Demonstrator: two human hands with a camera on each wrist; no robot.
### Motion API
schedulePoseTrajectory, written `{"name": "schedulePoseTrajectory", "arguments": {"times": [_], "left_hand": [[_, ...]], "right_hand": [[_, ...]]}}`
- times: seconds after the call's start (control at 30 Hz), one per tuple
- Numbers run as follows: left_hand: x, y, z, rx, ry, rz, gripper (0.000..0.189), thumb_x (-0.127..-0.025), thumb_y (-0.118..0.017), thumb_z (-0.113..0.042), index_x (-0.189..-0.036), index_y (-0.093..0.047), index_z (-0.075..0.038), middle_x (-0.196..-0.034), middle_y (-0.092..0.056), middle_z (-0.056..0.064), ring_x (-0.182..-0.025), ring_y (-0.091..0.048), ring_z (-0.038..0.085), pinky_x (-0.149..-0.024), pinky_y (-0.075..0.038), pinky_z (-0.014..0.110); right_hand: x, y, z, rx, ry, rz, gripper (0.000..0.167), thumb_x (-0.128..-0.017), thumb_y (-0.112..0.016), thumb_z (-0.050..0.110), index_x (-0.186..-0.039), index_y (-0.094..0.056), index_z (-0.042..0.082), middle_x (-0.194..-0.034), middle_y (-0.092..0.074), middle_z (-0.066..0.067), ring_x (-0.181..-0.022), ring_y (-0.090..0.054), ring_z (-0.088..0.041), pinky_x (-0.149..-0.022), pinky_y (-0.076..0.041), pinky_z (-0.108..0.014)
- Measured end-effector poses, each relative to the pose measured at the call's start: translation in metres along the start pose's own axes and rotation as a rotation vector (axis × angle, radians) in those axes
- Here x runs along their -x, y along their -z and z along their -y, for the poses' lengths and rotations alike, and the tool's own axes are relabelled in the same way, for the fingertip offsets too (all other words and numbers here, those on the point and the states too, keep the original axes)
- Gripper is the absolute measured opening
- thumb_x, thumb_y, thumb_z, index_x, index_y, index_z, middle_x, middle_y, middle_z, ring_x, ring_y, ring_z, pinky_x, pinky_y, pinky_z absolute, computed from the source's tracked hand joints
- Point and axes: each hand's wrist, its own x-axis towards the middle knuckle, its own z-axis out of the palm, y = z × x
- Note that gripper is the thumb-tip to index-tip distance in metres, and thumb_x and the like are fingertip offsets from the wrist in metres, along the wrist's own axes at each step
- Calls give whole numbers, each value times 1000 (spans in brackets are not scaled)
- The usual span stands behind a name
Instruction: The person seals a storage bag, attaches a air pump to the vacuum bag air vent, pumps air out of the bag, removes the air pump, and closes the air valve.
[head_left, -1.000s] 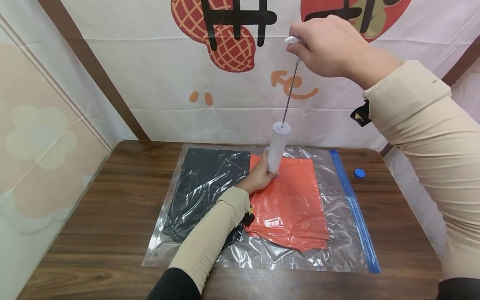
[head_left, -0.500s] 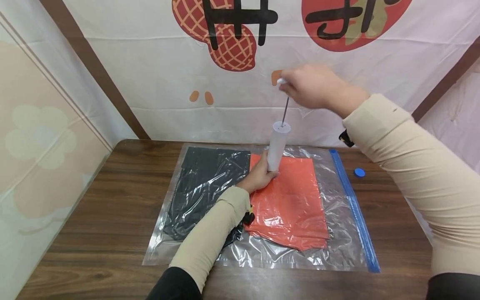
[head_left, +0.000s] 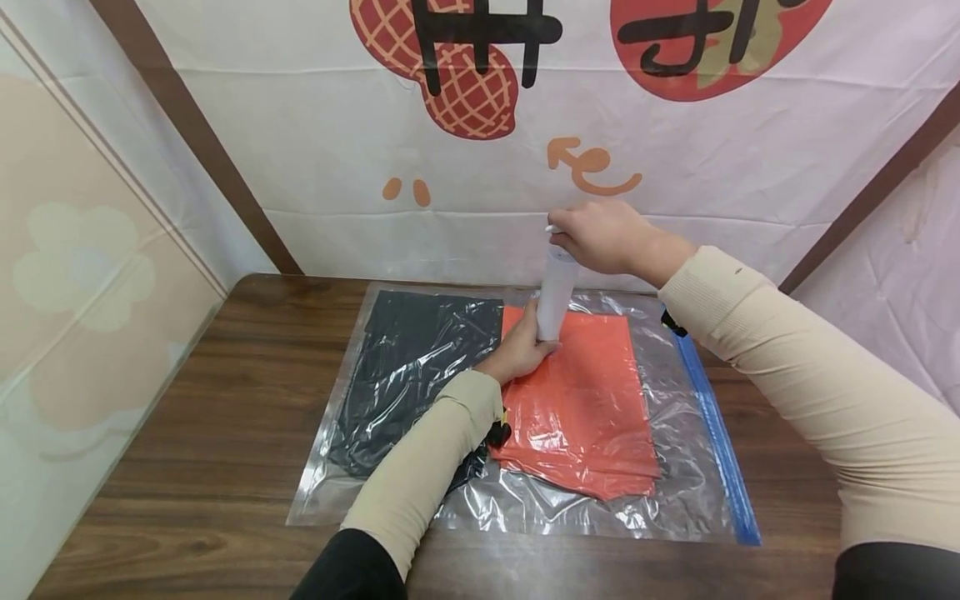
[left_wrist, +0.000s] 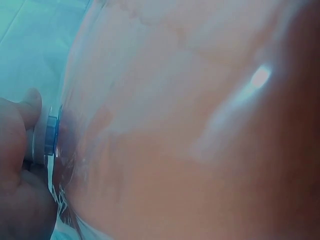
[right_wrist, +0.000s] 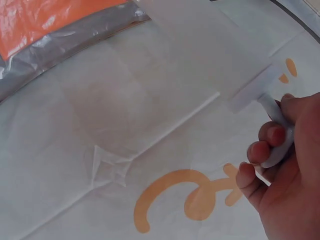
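A translucent white hand pump stands slightly tilted on a clear vacuum storage bag. My left hand grips the barrel low down, with the thumb on one side. In the left wrist view a blue valve shows between the pump's base and the bag film. My right hand holds the pump's white handle, its fingers curled round it. The handle sits close over the barrel's top, and the rod is hidden. Inside the bag lie a folded orange cloth item and a folded black one.
A blue zip strip runs along the bag's right side. Underneath is a dark wooden table. Behind it hangs a white printed cloth, close to the right hand. My right forearm crosses over the bag's far right corner.
My right hand has pushed the pump's handle down from high up to the barrel's top. The left hand has stayed put. A blue cap on the right is now hidden by the right arm.
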Motion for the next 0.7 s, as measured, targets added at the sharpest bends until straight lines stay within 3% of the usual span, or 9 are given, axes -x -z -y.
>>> {"name": "schedulePoseTrajectory", "arguments": {"times": [0.23,0.5,0.7], "left_hand": [[0,1,-2,-6,-1,-4,80,-98,-70,-16,-156,-15,-10,-141,-49,17,-131,-51,31,-109,-41,48],[1,0,-3,-2,-1,-5,81,-98,-70,-15,-157,-14,-11,-145,-47,17,-133,-50,32,-111,-40,49],[2,0,-2,1,4,-4,81,-99,-69,-16,-158,-13,-12,-144,-47,17,-133,-50,33,-111,-40,50]], "right_hand": [[-1,-1,-6,-11,21,-61,13,-103,-60,19,-98,-61,7,-88,-68,-10,-74,-63,-28,-67,-52,-45],[-2,23,-11,-9,26,-108,20,-103,-58,19,-86,-56,10,-70,-53,-7,-63,-51,-26,-54,-36,-37],[-3,49,-14,-23,72,-248,23,-100,-65,19,-82,-61,7,-65,-57,-6,-60,-53,-24,-58,-34,-37]]}}
